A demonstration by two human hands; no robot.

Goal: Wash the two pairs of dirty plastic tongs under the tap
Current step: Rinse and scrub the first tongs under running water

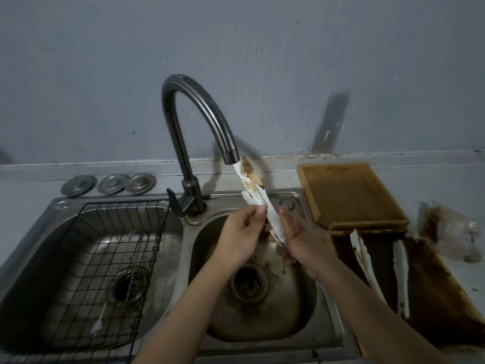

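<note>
One pair of white plastic tongs, smeared with brown, is held up over the right sink basin, its tip just under the spout of the dark tap. My right hand grips its lower end. My left hand pinches one of its arms with the fingertips. The second pair of white tongs, also stained, lies spread on a dark brown tray to the right of the sink. No water stream is plainly visible.
The left basin holds a black wire rack and a thin brush. Three metal sink plugs lie behind it. A wooden tray and a crumpled plastic bag sit on the counter at right.
</note>
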